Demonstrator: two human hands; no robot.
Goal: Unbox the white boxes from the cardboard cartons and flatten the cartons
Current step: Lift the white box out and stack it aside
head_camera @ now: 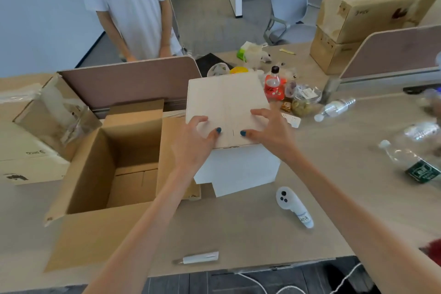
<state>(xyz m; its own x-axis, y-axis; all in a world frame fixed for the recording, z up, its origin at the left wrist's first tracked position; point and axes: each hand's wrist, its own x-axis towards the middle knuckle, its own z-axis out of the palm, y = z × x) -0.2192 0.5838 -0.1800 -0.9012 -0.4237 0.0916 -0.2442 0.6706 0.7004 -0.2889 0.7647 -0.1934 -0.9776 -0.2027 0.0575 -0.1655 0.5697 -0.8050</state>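
A white box [236,169] with a cream top stands on the desk, just right of an open brown cardboard carton [95,234]. The carton's flaps are spread and only its cardboard floor shows inside. My left hand [193,141] and my right hand [267,131] both rest on the box's top. Their fingers are arched, with the fingertips pressing near the left and right edges. Both thumbs lie by the middle seam at the front edge. A second carton [31,141] with torn clear tape lies at the far left.
A white controller [293,205] and a white pen-like tool [200,258] lie near the desk's front edge. Bottles [334,108], a jar [306,100] and snacks crowd the back right. A person in a white T-shirt [133,5] stands behind the partition [128,81]. Stacked cartons [358,21] sit further back.
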